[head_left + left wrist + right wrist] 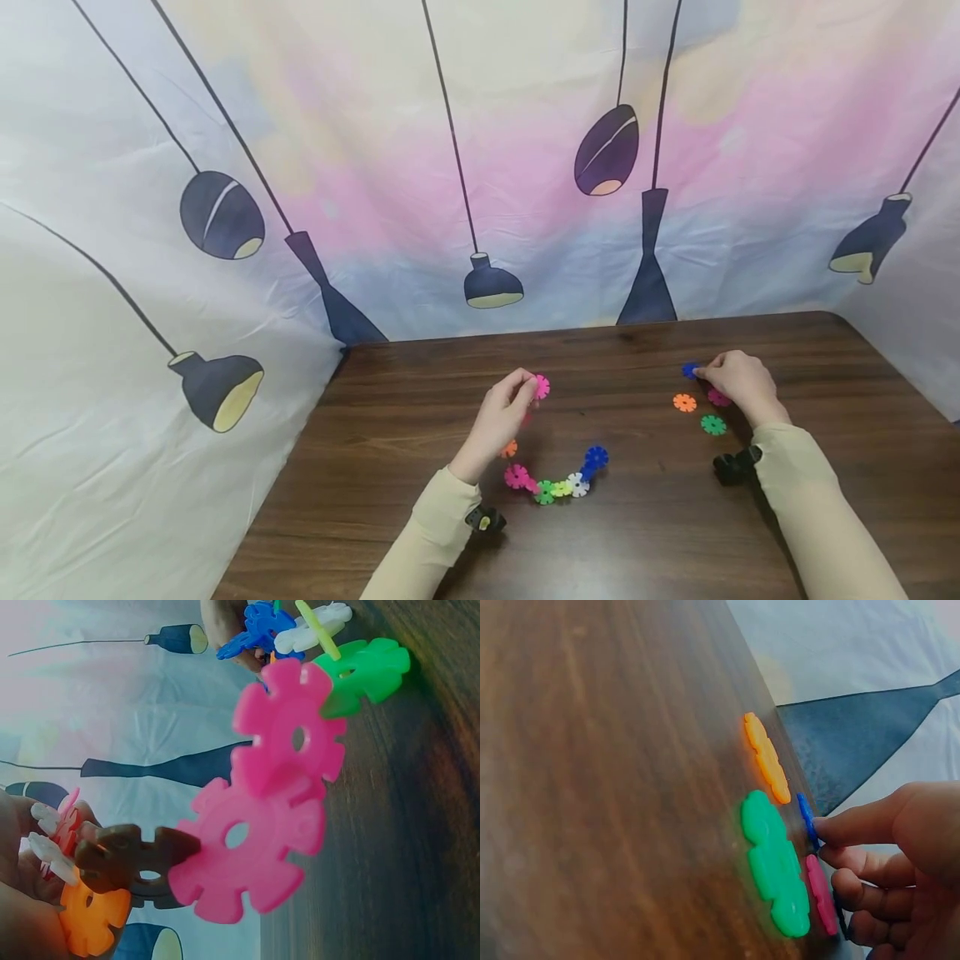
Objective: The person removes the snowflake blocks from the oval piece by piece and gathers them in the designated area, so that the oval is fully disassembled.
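My left hand [501, 415] pinches the upper end of a curved chain of interlocking plastic snowflake discs, by a pink disc [542, 387]. Below it the chain runs through orange, pink, green [545, 492], yellow and white discs to blue ones [596, 457] at its other end. Seen from the left wrist, big pink discs [259, 862] and a brown one [112, 859] hang close by, slotted together. Over at the right, my right hand [744, 387] has thumb and index finger on the edge of a single blue disc [807, 817] at the tabletop.
Loose orange [684, 403], green [713, 425] and dark pink [717, 397] discs lie by the right hand on the brown wooden table [637, 533]. A cloth printed with lamps [493, 283] hangs behind the table. Each wrist wears a black camera [486, 521].
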Tool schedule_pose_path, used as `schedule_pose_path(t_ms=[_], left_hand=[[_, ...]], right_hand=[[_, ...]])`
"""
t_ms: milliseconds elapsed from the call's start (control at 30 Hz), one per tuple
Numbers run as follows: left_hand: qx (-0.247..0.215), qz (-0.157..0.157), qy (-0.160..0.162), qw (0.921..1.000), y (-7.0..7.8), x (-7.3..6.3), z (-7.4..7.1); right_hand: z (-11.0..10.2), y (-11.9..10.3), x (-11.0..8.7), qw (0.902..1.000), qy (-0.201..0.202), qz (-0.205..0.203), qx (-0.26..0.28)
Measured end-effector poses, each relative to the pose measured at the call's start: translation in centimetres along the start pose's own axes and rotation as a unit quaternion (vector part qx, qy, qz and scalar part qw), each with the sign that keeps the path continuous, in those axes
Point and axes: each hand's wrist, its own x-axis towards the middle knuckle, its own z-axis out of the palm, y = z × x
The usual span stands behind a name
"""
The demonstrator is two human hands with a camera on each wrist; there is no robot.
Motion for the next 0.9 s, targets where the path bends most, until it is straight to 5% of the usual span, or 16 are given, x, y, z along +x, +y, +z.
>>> schedule_pose_path(t_ms=[233,433,633,900], left_hand=[[0.003,-0.004,0.000,1.0000,0.0,0.0,0.0],[0.001,0.001,-0.011,0.9999,0.1,-0.1,-0.3],[-0.015,-0.002,-0.027,0.9995,0.1,0.0,-0.5],[-0.036,-0.018,-0.040,0.9984,0.2,-0.2,-0.3]], right_hand=[[0.0,0.1,-0.2,0.9999,0.001,-0.008,0.008],[-0.2,-0.5,-0.4,0.9969,0.050,-0.052,0.031],[-0.8,-3.1,-1.3,0.9853,0.113,-0.115,0.057],[-1.4,-7.4,-3.4,0.9762,0.105,-0.172,0.080]])
